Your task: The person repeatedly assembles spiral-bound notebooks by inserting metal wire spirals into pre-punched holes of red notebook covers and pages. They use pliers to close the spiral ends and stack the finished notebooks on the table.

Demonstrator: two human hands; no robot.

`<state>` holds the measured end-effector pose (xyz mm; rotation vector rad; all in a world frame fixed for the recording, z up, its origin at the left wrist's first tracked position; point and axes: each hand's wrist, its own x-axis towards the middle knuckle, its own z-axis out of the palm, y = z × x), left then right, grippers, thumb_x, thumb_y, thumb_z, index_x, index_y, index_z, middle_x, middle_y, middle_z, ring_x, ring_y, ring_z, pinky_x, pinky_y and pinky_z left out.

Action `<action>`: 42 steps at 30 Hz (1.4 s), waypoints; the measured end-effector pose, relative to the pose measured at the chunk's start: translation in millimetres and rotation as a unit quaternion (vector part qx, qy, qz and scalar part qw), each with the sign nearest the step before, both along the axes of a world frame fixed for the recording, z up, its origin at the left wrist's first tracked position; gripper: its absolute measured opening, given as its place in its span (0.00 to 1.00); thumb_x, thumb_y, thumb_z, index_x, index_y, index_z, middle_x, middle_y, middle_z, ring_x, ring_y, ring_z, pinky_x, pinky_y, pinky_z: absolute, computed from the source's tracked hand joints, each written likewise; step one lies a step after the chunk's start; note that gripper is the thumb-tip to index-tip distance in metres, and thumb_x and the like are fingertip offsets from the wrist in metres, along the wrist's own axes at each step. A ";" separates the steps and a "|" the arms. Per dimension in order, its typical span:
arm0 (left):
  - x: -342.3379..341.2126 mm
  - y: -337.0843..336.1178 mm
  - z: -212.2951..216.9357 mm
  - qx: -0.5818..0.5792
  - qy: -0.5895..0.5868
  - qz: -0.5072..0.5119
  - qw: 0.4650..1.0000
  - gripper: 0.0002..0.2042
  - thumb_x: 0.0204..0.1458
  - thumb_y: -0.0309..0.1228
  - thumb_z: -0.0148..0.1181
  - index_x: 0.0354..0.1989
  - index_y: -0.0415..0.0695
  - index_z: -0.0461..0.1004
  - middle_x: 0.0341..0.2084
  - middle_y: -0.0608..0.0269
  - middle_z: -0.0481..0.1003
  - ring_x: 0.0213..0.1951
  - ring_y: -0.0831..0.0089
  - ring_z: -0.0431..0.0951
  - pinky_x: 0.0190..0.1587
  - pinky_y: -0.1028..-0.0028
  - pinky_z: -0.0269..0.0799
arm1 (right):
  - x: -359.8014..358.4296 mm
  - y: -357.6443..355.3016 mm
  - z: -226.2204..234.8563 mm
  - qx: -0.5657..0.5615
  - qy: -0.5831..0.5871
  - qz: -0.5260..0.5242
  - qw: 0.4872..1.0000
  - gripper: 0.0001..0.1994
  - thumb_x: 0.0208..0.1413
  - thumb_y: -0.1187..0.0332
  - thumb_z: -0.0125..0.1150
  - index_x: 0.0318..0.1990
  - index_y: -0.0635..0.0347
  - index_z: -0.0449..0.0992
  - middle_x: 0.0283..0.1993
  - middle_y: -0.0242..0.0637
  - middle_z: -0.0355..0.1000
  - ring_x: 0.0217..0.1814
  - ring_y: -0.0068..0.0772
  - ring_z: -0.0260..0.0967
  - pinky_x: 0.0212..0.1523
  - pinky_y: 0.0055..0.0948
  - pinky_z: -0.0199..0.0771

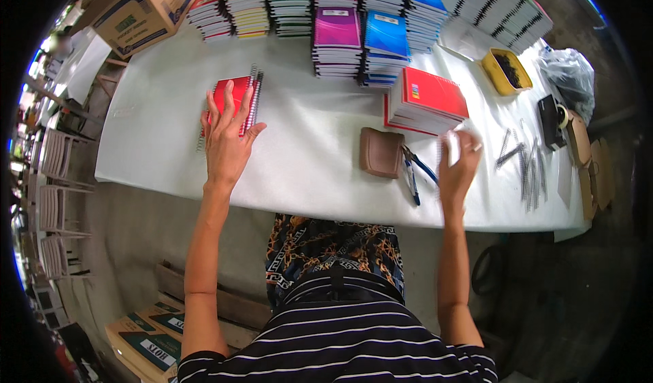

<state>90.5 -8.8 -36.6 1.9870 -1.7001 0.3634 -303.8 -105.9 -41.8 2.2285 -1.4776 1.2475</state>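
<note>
On the left part of the white-covered table point(306, 165): one red spiral notebook point(239, 88), wire coils showing along its right side and a little at its lower left corner. Laid over it, palm down, the left hand point(228, 141); fingers long and well spread, thumb out to the right, grasping nothing.

At the right, beside the near corner of a stack of red notebooks point(427, 101): the right hand point(459, 169), blurred, fingers bent toward the thumb with a pale patch between; whether they gripped anything could not be told.

Left of that hand: one pair of pliers point(413, 172), blue-handled, its head touching or just beside a brown padded pouch point(381, 153).

Farther right: loose metal coils point(527, 169), lying in a loose group; one yellow tub point(495, 75), with dark contents too small to identify; one clear plastic bag point(571, 77); one black object point(551, 123), kind uncertain.

Along the far side: stacks of spiral notebooks, among them purple notebooks point(337, 29) and blue notebooks point(386, 32); at far left, one open cardboard box point(132, 26).
</note>
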 end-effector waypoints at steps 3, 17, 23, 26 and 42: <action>-30.3 -19.3 10.5 -0.034 0.065 -0.067 0.995 0.32 0.54 0.40 0.64 0.69 0.63 0.62 0.72 0.66 0.55 0.72 0.44 0.48 0.69 0.46 0.49 | -34.7 -85.9 27.2 0.112 -0.112 -0.080 0.984 0.25 0.54 0.51 0.67 0.40 0.71 0.77 0.36 0.49 0.74 0.35 0.45 0.71 0.38 0.40 0.70; -109.0 -27.3 29.8 -0.021 0.533 -0.304 0.789 0.53 0.48 0.47 0.70 0.76 0.53 0.36 0.73 0.47 0.48 0.74 0.48 0.41 0.72 0.51 0.39 | 11.5 -3.1 50.5 0.301 -0.425 0.237 0.820 0.05 0.51 0.77 0.67 0.30 0.63 0.75 0.28 0.30 0.73 0.31 0.18 0.68 0.35 0.23 0.69; -96.9 23.7 -18.7 0.053 0.650 -0.295 0.699 0.55 0.50 0.45 0.69 0.75 0.48 0.30 0.71 0.46 0.53 0.72 0.50 0.51 0.72 0.56 0.43 | 79.6 66.9 -40.8 0.366 -0.335 0.306 0.812 0.08 0.50 0.82 0.67 0.37 0.64 0.77 0.40 0.33 0.78 0.41 0.21 0.75 0.46 0.24 0.76; -101.2 27.2 -16.0 -0.005 0.578 -0.291 0.763 0.55 0.48 0.47 0.69 0.75 0.46 0.33 0.71 0.45 0.53 0.73 0.51 0.48 0.72 0.55 0.43 | 80.6 68.8 -36.9 0.403 -0.325 0.295 0.803 0.08 0.49 0.82 0.68 0.37 0.63 0.77 0.42 0.33 0.78 0.42 0.21 0.75 0.47 0.24 0.76; -130.9 -8.5 30.9 0.322 0.016 -0.276 0.906 0.25 0.59 0.41 0.56 0.67 0.64 0.64 0.35 0.56 0.82 0.28 0.52 0.81 0.31 0.56 0.77 | -54.1 -36.1 -44.9 0.220 0.057 -0.125 0.966 0.14 0.54 0.66 0.65 0.37 0.68 0.71 0.36 0.51 0.73 0.40 0.52 0.72 0.44 0.47 0.71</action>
